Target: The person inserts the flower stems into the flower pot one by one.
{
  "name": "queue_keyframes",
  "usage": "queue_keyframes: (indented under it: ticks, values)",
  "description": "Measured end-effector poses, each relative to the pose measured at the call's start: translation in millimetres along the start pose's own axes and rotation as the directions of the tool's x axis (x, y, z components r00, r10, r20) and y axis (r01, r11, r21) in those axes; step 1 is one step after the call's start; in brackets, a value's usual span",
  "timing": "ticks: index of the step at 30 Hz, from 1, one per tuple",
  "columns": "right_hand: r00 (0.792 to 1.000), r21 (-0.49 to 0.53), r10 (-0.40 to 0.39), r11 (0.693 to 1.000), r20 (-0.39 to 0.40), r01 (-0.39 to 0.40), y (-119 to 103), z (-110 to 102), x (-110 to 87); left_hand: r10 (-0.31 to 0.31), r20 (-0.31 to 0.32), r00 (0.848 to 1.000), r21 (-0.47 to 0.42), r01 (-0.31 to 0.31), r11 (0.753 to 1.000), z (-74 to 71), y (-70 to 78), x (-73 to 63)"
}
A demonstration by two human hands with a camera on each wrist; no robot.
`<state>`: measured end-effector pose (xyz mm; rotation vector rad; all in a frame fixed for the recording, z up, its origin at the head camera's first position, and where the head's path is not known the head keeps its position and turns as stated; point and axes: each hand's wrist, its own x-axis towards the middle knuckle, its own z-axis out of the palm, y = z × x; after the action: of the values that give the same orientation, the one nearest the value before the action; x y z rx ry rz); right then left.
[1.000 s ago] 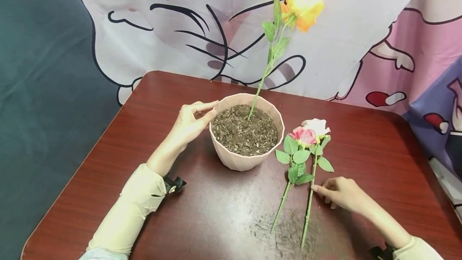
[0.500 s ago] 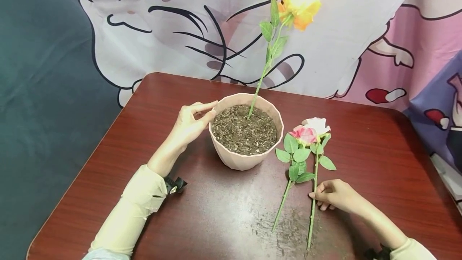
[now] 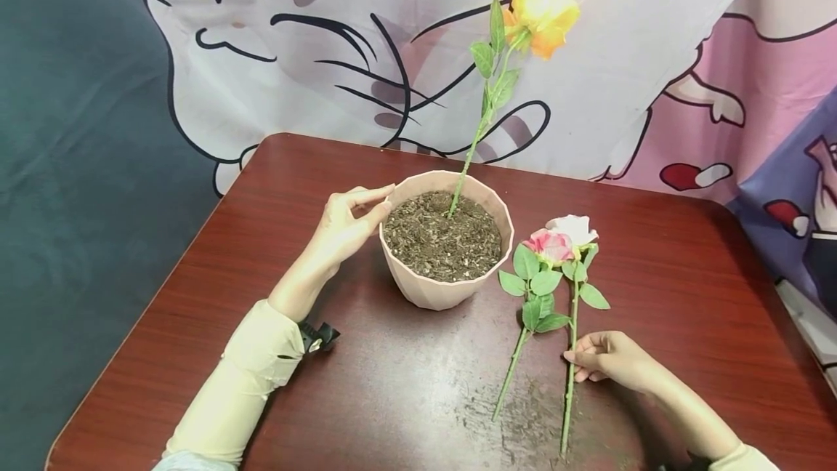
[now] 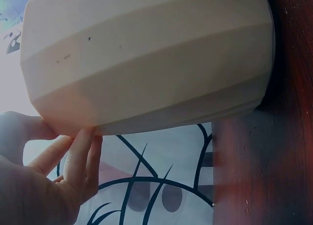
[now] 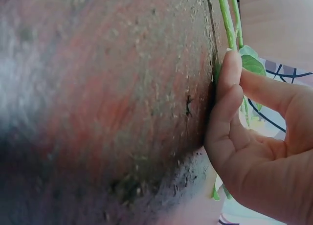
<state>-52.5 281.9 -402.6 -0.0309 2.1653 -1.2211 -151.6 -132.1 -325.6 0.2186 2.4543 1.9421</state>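
In the head view my left hand (image 3: 346,227) holds the rim of a pale pink, faceted flower pot (image 3: 428,291) filled with dark soil (image 3: 445,246). The left wrist view shows its thumb and fingers at the edge of the pot wall (image 4: 146,63). An artificial yellow rose (image 3: 541,14) stands in the soil, leaning right. Right of the pot, my right hand (image 3: 617,363) pinches the lower green stem of a white rose (image 3: 575,230) between thumb and fingers. A pink rose (image 3: 548,247) lies beside it, its bloom overlapping the white one.
The reddish-brown wooden table (image 3: 216,311) has rounded corners. Crumbs of soil (image 3: 487,402) are scattered near the stems' lower ends. Behind the table hangs a cartoon-cat cloth (image 3: 294,93), with dark green fabric (image 3: 78,129) on the left.
My right hand has moved slightly nearer the body and taken hold of the white rose's stem, whose lower end has swung right. My left hand keeps its place on the pot.
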Motion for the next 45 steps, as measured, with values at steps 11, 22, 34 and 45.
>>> queue_keyframes:
  ticks: [11,22,34,45]
  values:
    - [0.98,-0.037,-0.179,0.984,-0.09,0.176,-8,-7,-19.1,-0.026,0.012,1.0,-0.035,0.026,0.999,0.3,-0.7,0.3]
    - [0.808,-0.268,-0.438,0.896,-0.393,0.355,-65,-37,-37.3,-0.008,-0.002,1.0,-0.014,0.008,1.0,-2.4,-1.5,0.4]
    - [0.468,0.053,-0.686,0.533,-0.557,0.845,-167,-55,-33.3,-0.034,0.004,0.999,-0.032,0.034,0.999,-1.1,-0.1,-0.5]
    - [0.331,-0.18,-0.85,0.431,-0.41,0.884,-232,-20,35.4,-0.023,0.011,1.0,-0.07,0.024,0.997,-0.5,-0.3,-1.0]
